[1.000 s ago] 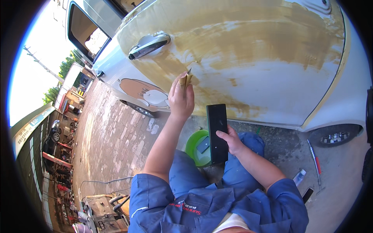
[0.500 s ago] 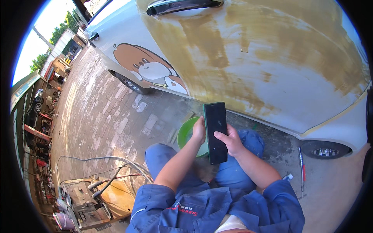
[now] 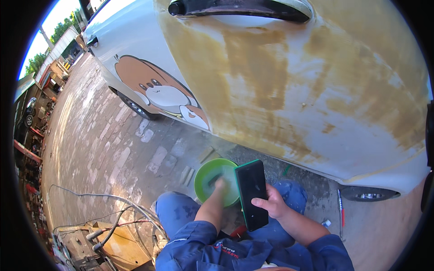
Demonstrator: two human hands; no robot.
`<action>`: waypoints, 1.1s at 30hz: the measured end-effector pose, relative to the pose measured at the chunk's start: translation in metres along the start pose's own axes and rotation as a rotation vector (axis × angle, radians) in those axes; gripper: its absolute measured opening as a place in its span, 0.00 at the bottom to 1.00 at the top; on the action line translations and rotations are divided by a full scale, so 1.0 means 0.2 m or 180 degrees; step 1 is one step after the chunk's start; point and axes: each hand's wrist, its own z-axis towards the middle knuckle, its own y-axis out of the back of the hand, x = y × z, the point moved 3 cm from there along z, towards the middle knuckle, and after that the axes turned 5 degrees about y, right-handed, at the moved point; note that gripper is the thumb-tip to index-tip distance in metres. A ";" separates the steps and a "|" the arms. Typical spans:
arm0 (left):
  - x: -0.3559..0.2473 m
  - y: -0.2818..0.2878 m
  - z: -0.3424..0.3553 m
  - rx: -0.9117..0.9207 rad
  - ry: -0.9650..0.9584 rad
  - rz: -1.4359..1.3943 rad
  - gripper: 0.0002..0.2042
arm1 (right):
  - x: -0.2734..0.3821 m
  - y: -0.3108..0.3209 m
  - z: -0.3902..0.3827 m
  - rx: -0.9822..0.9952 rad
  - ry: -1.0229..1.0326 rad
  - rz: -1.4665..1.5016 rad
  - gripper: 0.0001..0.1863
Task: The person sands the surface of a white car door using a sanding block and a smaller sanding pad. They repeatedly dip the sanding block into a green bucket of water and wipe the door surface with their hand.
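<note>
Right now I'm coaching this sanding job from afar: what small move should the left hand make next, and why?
Probably lift the left hand back out of the green basin and up to the car door. That hand is down inside the basin on the ground, while the door panel above shows wide patches of tan filler. The right hand only holds a dark phone, so it seems unavailable.

Left hand's (image 3: 220,184) fingertips blurred inside the green basin (image 3: 204,176) (contents unclear).

Car door (image 3: 289,90) close above basin (image 3: 203,180)
</note>
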 end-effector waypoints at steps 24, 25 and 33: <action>-1.75 -1.16 -2.20 0.1798 -0.2278 0.1305 0.13 | 0.23 -0.23 -0.46 0.0258 0.1609 -0.0721 0.22; -1.64 -1.04 -1.99 0.1646 -0.1820 0.1221 0.13 | 0.22 -0.23 -0.46 0.0269 0.1585 -0.0674 0.21; -0.59 -0.28 -1.03 0.0647 -0.0053 0.0842 0.10 | 0.13 -0.23 -0.36 0.0279 0.1480 -0.1112 0.24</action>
